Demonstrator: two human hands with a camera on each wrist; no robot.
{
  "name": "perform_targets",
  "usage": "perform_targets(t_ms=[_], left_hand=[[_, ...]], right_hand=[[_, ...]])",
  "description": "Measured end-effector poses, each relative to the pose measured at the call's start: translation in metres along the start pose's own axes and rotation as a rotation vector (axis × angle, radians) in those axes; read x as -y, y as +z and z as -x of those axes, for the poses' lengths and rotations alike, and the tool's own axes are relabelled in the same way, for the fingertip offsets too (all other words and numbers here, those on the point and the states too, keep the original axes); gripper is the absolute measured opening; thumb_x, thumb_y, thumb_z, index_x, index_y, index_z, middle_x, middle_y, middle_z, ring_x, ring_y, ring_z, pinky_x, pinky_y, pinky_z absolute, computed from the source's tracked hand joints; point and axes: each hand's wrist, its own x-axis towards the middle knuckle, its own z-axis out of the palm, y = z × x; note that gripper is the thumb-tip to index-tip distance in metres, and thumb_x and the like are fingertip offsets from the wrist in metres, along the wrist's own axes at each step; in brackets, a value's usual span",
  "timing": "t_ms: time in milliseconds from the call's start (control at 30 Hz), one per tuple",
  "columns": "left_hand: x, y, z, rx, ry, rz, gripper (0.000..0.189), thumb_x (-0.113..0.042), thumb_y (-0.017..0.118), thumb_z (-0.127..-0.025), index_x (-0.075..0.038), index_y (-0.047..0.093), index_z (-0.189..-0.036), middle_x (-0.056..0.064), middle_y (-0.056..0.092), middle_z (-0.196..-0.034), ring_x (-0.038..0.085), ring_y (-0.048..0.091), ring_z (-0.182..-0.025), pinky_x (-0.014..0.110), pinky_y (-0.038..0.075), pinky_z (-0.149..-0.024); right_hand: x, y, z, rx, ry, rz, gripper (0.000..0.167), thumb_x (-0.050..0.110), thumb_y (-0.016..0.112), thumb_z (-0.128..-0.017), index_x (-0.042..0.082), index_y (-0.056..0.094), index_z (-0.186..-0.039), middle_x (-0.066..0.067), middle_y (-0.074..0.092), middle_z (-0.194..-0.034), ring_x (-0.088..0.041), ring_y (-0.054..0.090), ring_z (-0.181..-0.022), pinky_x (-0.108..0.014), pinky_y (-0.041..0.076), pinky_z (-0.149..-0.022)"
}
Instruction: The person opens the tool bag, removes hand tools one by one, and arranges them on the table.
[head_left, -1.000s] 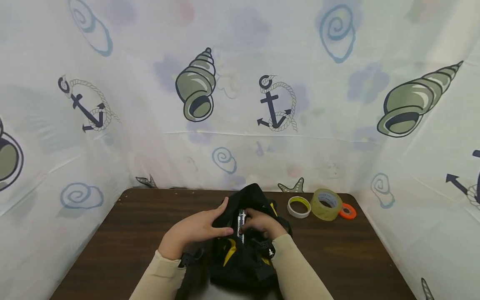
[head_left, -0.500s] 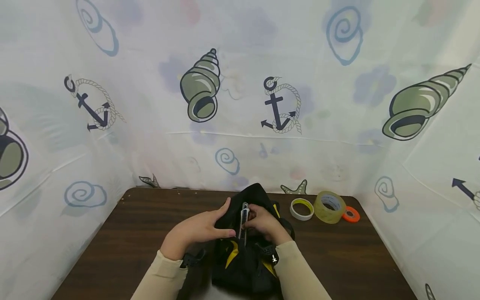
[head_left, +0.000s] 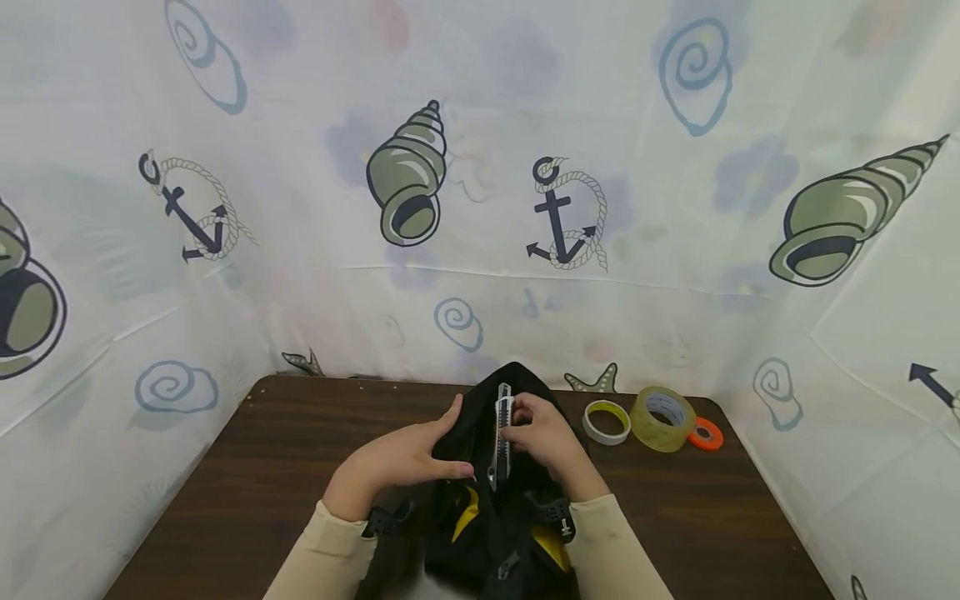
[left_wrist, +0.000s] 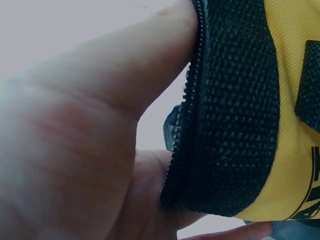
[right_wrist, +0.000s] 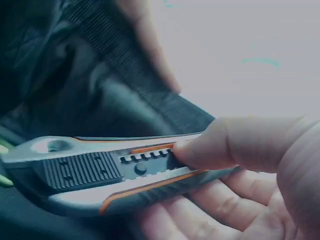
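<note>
A black and yellow zippered bag stands on the table with its top open. My left hand grips the zippered rim on the left, thumb on one side and fingers on the other; in the left wrist view the zipper teeth and black webbing run beside the thumb. My right hand pinches a silver, black and orange utility knife between thumb and fingers, over the bag's opening. In the right wrist view the knife's ribbed slider end points left and no blade is visible. The bag's inside is mostly hidden.
At the back right of the brown table stand a white-and-yellow tape roll, a wide clear tape roll and a small orange roll. A printed cloth hangs behind and at both sides.
My right hand has drawn the utility knife up out of the bag, so more of it shows. The left hand stays on the rim. The head view has shifted slightly.
</note>
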Motion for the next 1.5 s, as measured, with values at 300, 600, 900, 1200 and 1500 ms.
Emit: perform_targets(t_ms=[300, 600, 900, 1200, 1500], left_hand=[[-0.002, 0.000, 0.000, -0.003, 0.003, 0.007, 0.118, -0.073, 0.073, -0.094, -0.033, 0.000, -0.177, 0.008, 0.034, -0.178, 0.034, 0.050, -0.157, 0.061, 0.044, -0.124], [-0.001, 0.002, 0.001, 0.006, -0.009, -0.001, 0.116, -0.074, 0.071, -0.094, -0.040, -0.003, -0.175, 0.007, 0.034, -0.179, 0.034, 0.050, -0.156, 0.060, 0.046, -0.123], [-0.002, 0.002, 0.003, 0.006, -0.012, -0.003, 0.115, -0.073, 0.071, -0.095, -0.039, -0.003, -0.176, 0.007, 0.032, -0.179, 0.033, 0.050, -0.157, 0.060, 0.045, -0.123], [-0.001, 0.003, 0.001, 0.004, -0.007, -0.014, 0.115, -0.074, 0.070, -0.095, -0.039, -0.003, -0.176, 0.007, 0.034, -0.179, 0.034, 0.049, -0.157, 0.061, 0.044, -0.124], [0.003, 0.004, 0.000, 0.003, 0.007, 0.010, 0.113, -0.072, 0.071, -0.095, -0.043, -0.004, -0.174, 0.006, 0.033, -0.179, 0.033, 0.048, -0.158, 0.061, 0.044, -0.125]], right_hand=[[0.029, -0.031, 0.023, -0.050, -0.090, -0.097, 0.034, 0.008, 0.073, -0.105, 0.011, 0.062, -0.137, -0.016, 0.078, -0.129, -0.031, 0.076, -0.119, -0.046, 0.064, -0.099], [0.033, -0.051, 0.041, -0.183, -0.100, -0.160, 0.042, 0.012, 0.069, -0.109, 0.006, 0.049, -0.145, -0.020, 0.073, -0.140, -0.031, 0.074, -0.122, -0.032, 0.064, -0.087], [0.021, -0.053, 0.055, -0.373, -0.127, -0.180, 0.039, 0.012, 0.073, -0.106, 0.016, 0.063, -0.144, -0.008, 0.069, -0.107, -0.015, 0.067, -0.087, -0.024, 0.058, -0.075], [0.003, -0.071, 0.064, -0.382, -0.082, -0.220, 0.044, 0.023, 0.070, -0.110, 0.012, 0.052, -0.148, 0.001, 0.070, -0.099, -0.014, 0.063, -0.074, -0.029, 0.059, -0.061], [-0.019, -0.098, 0.079, -0.340, -0.040, -0.309, 0.063, 0.017, 0.069, -0.110, 0.009, 0.032, -0.160, 0.006, 0.069, -0.098, -0.010, 0.068, -0.076, -0.030, 0.064, -0.065]])
